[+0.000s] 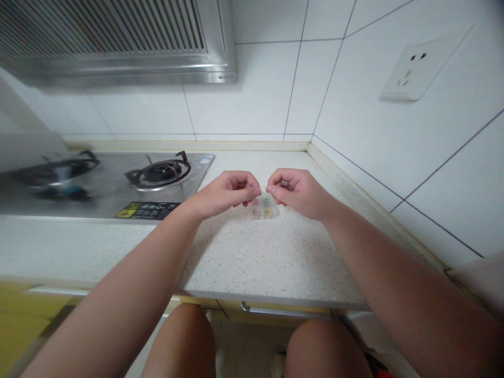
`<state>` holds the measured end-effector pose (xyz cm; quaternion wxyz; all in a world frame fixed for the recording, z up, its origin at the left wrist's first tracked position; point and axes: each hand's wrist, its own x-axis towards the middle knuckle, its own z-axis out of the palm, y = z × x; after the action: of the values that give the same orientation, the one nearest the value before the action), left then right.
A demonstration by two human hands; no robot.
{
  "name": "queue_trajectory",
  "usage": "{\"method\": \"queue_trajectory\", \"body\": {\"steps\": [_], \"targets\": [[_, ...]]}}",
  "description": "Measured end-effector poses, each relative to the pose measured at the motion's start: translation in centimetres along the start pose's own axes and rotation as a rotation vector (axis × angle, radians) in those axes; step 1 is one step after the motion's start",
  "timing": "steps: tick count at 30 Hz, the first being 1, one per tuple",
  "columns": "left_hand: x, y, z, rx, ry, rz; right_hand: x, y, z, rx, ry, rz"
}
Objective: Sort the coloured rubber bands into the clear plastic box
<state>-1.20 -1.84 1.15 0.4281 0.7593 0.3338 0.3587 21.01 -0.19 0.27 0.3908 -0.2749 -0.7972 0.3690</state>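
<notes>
Over the counter, my left hand [241, 190] is closed in a pinch, thumb against the curled fingers. Facing it a short gap away, my right hand [293, 191] pinches in the same way. A thin, pale, curved strand [263, 187] spans the gap between the two sets of fingertips; its kind is too small to make out. Just below and behind the fingers, a small clear plastic compartment box [263, 211] rests on the speckled counter [268, 257]. Tiny pinkish, greenish and yellowish pieces show in its compartments. My fingers partly hide the box.
A gas stove [106, 197] with black burners is set into the counter at left, under a metal range hood [137, 73]. White tiled walls meet behind, with a socket [411, 68] at right. A drawer handle [283, 312] runs below the counter's front edge, above my knees.
</notes>
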Motion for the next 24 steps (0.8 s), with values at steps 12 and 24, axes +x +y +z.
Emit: {"method": "queue_trajectory", "body": {"steps": [12,24], "targets": [[0.1,-0.1,0.2,-0.013,0.017,-0.008,0.0,0.2,-0.1,0.018,-0.005,0.0],[1.4,-0.8,2.8,-0.154,0.228,-0.035,0.2,0.7,-0.5,0.014,0.092,-0.004]]}}
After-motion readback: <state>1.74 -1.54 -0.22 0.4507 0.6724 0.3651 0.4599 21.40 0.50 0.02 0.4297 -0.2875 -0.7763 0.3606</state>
